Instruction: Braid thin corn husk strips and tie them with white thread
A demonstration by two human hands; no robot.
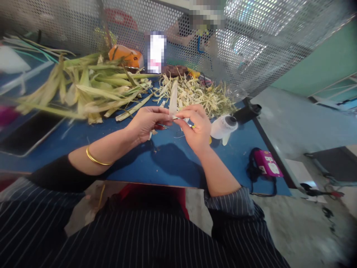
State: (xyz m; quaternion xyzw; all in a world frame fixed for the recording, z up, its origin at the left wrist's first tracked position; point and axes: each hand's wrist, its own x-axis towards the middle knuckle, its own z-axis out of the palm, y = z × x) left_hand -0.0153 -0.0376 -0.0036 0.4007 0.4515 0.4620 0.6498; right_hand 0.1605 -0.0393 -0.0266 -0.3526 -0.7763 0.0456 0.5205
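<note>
A pale strip of husk (173, 99) stands upright between my two hands over the blue table. My left hand (149, 123) pinches its lower end from the left, thumb and fingers together. From the right, my right hand (195, 126) pinches the same end, its fingertips almost touching the left ones. Something small and yellow shows by the right thumb, too small to make out. Behind the hands lies a heap of thin, curled husk pieces (195, 91). Long green and tan husk leaves (97, 87) are piled to the left.
A white bottle (220, 127) with a dark top is just right of my right hand, near a black cylinder (248, 113). A magenta box (268, 163) with a black cord lies at the right. An orange pack (126, 56) and a lit screen (156, 52) stand before a perforated metal panel (251, 63).
</note>
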